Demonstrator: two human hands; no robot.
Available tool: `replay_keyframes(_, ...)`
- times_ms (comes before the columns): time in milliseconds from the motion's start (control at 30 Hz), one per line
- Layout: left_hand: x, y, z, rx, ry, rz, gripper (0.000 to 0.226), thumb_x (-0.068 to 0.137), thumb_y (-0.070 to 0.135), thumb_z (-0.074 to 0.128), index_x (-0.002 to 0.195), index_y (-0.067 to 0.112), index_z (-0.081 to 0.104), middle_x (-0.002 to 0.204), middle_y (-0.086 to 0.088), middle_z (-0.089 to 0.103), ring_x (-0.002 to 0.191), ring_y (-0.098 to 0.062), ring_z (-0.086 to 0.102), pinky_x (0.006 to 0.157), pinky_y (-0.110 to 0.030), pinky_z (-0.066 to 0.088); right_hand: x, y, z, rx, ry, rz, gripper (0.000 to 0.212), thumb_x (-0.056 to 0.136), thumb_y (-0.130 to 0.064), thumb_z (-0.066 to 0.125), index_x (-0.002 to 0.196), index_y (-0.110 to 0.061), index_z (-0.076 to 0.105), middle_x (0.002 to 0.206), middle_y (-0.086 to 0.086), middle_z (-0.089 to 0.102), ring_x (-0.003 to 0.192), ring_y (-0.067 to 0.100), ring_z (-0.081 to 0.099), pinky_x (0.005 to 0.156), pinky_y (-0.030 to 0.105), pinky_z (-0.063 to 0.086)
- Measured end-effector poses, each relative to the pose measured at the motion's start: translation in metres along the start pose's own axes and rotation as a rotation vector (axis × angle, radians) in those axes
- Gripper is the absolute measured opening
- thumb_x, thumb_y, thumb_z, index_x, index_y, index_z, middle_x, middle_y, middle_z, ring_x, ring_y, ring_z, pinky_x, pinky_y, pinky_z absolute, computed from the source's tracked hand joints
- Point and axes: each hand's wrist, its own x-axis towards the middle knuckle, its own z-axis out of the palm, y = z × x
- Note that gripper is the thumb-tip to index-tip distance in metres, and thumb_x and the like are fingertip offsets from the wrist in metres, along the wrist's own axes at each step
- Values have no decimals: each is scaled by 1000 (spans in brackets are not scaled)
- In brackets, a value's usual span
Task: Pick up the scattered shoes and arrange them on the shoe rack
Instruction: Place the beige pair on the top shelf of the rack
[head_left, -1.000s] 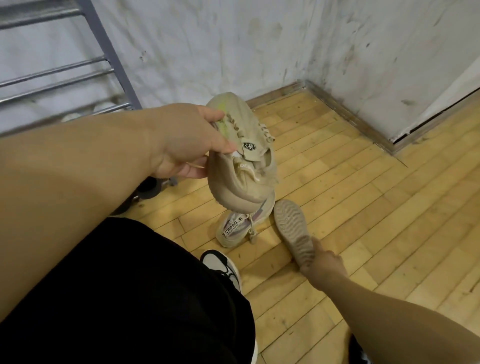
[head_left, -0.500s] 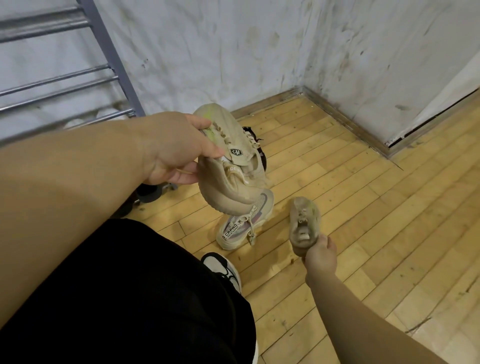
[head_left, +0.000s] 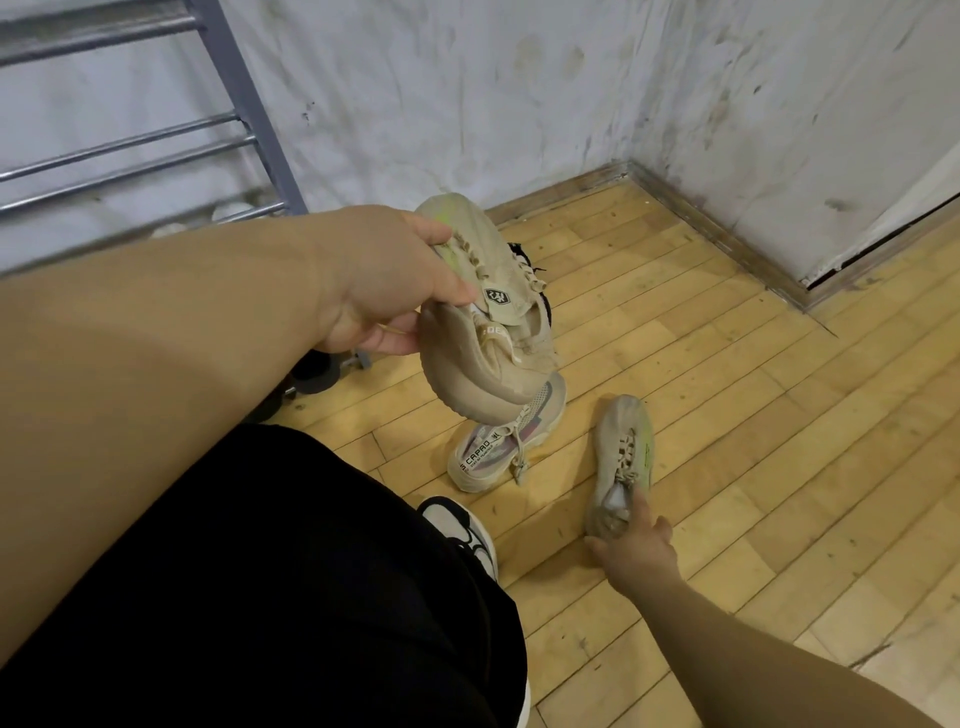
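Note:
My left hand (head_left: 384, 283) grips a beige knit sneaker (head_left: 483, 358) by its tongue and holds it in the air, sole facing down and left. Its mate, a second beige sneaker (head_left: 623, 457), lies upright on the wooden floor, and my right hand (head_left: 636, 553) pinches its heel collar. A grey sneaker marked CAPAO (head_left: 506, 444) lies on the floor just under the lifted shoe. A black shoe (head_left: 522, 254) is mostly hidden behind the lifted sneaker. The metal shoe rack (head_left: 171, 150) stands at the upper left against the wall.
My black-clad leg (head_left: 291, 597) and my own black and white shoe (head_left: 465, 530) fill the lower left. White scuffed walls meet in a corner (head_left: 631, 166) ahead. A rack castor (head_left: 317, 371) sits near my left wrist. Bare wooden floor (head_left: 779, 415) spreads to the right.
My right hand has turned the second beige sneaker from sole-up to upright and set it on the floor. My left hand has kept the first sneaker raised, drifting slightly left.

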Motion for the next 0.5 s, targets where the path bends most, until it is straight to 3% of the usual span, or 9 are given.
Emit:
replay_keyframes(133,5,0,1,38,-14,-10,72,88,10,76,146,39,47,124,-1,67,84,-17,68,68,-32,53,13,-7,5,-15,-21,-46,107,88,-51,72,160,-41,-5,158,20,25,135,47,44,104,53,50)
replay_keyframes(267,9,1,1,72,-16,-15,71,89,11,76,147,39,46,124,-1,68,90,-18,70,67,-31,53,17,-13,9,-5,13,-15,108,88,-47,73,156,-49,-11,156,17,25,125,46,53,93,53,58)
replay_keyframes(333,10,1,0,83,-16,-7,70,89,11,76,147,38,47,122,-1,69,89,-18,71,68,-33,55,16,-15,11,-34,20,-19,106,89,-46,71,155,-53,-12,157,12,19,125,45,53,91,51,59)
replay_keyframes(433,12,1,0,261,12,63,59,88,21,78,141,33,55,120,-13,71,74,-17,67,78,-47,62,15,-19,9,-76,1,-72,92,96,-38,62,154,-57,-6,164,8,0,133,48,44,97,51,56)
replay_keyframes(500,12,1,0,333,47,98,54,87,28,78,137,34,59,112,-9,74,73,-18,66,81,-47,61,17,-24,8,-111,2,-64,81,100,-27,49,155,-57,-3,167,10,-9,137,51,39,99,52,54)
